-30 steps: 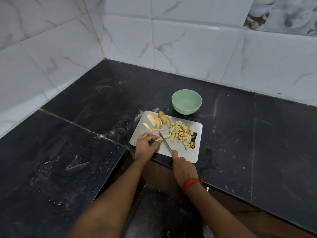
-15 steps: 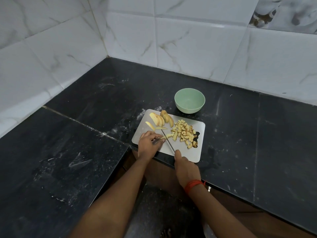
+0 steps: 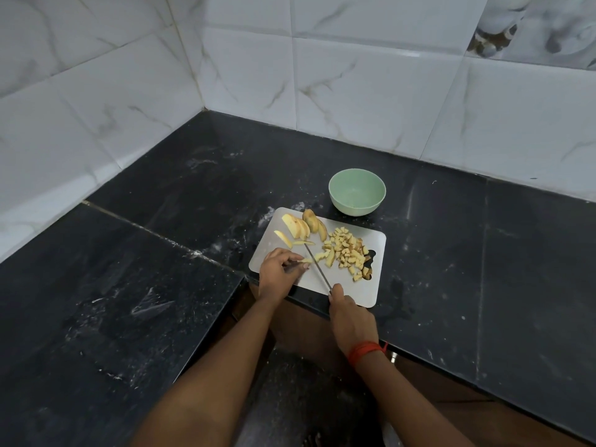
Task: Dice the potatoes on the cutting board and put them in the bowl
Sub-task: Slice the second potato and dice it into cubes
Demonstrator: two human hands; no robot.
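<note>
A grey cutting board (image 3: 342, 290) lies at the black counter's front edge. On its far left corner sit potato slices and wedges (image 3: 301, 225). A heap of diced potato (image 3: 350, 254) covers its right half. My left hand (image 3: 279, 274) pinches a thin potato strip (image 3: 306, 260) against the board. My right hand (image 3: 350, 317) grips the handle of a knife (image 3: 317, 269), whose blade runs across the board just right of my left fingertips. The pale green bowl (image 3: 357, 191) stands empty just behind the board.
The black stone counter (image 3: 161, 269) runs into a corner of white marbled wall tiles (image 3: 354, 79). It forms an L, and I stand in the cut-out at its front edge. A red thread band (image 3: 366, 350) circles my right wrist.
The knife blade has shifted slightly left along the strip toward my left fingers, with a few more cut pieces lying beside it. Both hands stay in place on the board.
</note>
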